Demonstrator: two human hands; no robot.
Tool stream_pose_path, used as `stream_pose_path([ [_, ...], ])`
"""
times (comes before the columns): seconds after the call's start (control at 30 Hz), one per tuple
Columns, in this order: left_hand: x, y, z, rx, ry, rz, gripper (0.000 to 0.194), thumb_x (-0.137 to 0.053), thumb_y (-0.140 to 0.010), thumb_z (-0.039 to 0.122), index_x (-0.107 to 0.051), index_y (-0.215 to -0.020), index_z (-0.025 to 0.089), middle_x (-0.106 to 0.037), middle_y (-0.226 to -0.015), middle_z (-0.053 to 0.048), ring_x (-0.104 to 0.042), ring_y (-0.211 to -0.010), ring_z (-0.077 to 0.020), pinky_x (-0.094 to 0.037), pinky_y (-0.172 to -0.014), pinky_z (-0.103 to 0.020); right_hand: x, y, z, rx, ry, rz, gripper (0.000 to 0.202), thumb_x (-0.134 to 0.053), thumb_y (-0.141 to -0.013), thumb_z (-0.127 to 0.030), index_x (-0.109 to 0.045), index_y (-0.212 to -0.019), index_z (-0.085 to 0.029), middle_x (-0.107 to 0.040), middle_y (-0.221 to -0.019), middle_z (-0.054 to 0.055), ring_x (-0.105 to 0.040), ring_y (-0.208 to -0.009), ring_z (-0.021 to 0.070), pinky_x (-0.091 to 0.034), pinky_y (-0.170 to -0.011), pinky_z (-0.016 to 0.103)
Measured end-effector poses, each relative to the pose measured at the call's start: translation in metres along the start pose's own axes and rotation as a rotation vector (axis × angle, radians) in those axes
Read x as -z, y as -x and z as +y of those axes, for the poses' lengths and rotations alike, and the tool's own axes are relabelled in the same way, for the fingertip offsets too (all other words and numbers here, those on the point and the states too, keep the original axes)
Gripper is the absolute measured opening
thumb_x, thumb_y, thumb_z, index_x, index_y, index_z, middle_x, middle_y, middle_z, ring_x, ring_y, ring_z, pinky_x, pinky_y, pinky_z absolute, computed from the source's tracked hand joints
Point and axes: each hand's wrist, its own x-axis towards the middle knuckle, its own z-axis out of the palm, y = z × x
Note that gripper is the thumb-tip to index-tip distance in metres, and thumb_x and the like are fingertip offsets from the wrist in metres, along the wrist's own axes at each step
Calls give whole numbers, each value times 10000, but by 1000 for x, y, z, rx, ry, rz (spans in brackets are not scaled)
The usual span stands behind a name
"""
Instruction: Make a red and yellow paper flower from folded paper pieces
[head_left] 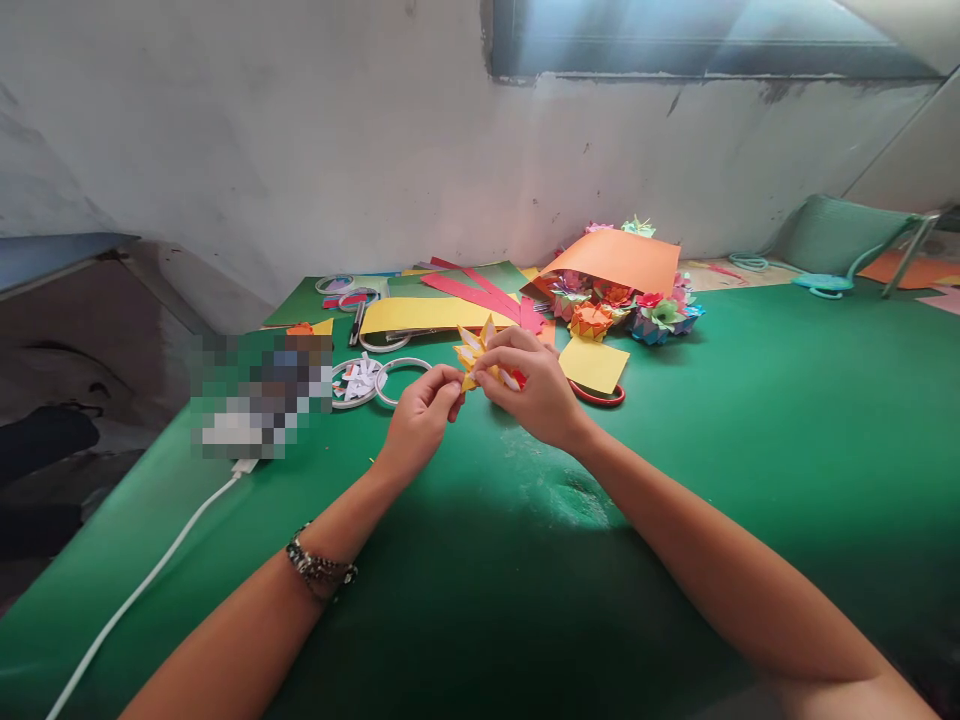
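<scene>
Holds a spiky yellow paper piece at the centre of the frame, over the green worktop. Pinches its lower left edge with the left hand, thumb closed against curled fingers. Grips its right side with the right hand, thumb and forefinger close together, partly covering it from view. Has a white ring near the left hand, a yellow square just right of the right hand, and paper flowers farther up.
</scene>
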Motion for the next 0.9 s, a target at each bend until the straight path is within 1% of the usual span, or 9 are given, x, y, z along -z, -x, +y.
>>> stream_pose_path([
  [0.07, 0, 0, 0, 3, -34, 5, 179, -388, -745, 296, -445, -609, 195, -396, -515, 41, -375, -497, -99, -337, -492, -233, 0, 0, 1, 10, 12, 5, 96, -560, -755, -170, -612, -681, -204, -591, -813, 10, -542, -842, 161, -271, -721, 332],
  [0.17, 0, 1, -1, 1, -67, 14, 255, -420, -760, 370, -428, -578, 192, -392, -520, 41, -352, -494, -93, -311, -475, -230, -2, 2, 1, 48, 54, -4, 95, -566, -763, -173, -618, -692, -209, -595, -833, 5, -542, -859, 160, -253, -740, 344],
  [0.27, 1, 0, -4, -23, -62, 12, 249, -482, -748, 375, -438, -591, 185, -385, -526, 51, -330, -486, -82, -295, -470, -223, -3, 3, 1, 57, 58, -14, 101, -559, -770, -173, -615, -693, -207, -594, -833, 4, -543, -848, 156, -254, -743, 348],
  [0.4, 2, -2, -6, -61, -16, -16, 226, -507, -744, 369, -459, -630, 180, -395, -549, 52, -339, -491, -78, -292, -465, -219, -3, 1, 0, -1, -37, -2, 105, -545, -751, -148, -603, -672, -185, -573, -799, 16, -541, -813, 148, -304, -722, 333],
  [0.57, 3, -2, -6, -39, 35, -60, 287, -541, -719, 446, -456, -642, 184, -378, -545, 59, -327, -470, -71, -279, -436, -214, -3, 0, 0, -63, -195, -21, 93, -520, -718, -145, -583, -658, -180, -519, -780, 23, -515, -778, 144, -385, -708, 314],
  [0.67, 3, -3, -8, -32, 51, -78, 315, -557, -702, 480, -465, -645, 184, -377, -527, 61, -334, -465, -72, -290, -439, -214, -3, -1, 2, -64, -223, -30, 90, -512, -713, -153, -573, -654, -183, -485, -791, 23, -502, -811, 152, -397, -746, 332],
  [0.73, 4, -3, -9, -27, 61, -79, 319, -564, -695, 485, -471, -646, 184, -385, -527, 59, -341, -467, -73, -297, -443, -213, -3, -1, 4, -66, -227, -13, 87, -517, -704, -152, -570, -646, -188, -469, -802, 23, -491, -832, 155, -398, -773, 341],
  [0.9, 4, -5, -9, -14, 74, -83, 316, -576, -680, 479, -484, -647, 179, -401, -540, 54, -344, -467, -69, -299, -437, -208, -3, -4, 6, -127, -269, 39, 76, -541, -684, -170, -559, -613, -193, -465, -802, 20, -469, -818, 150, -411, -760, 327],
])
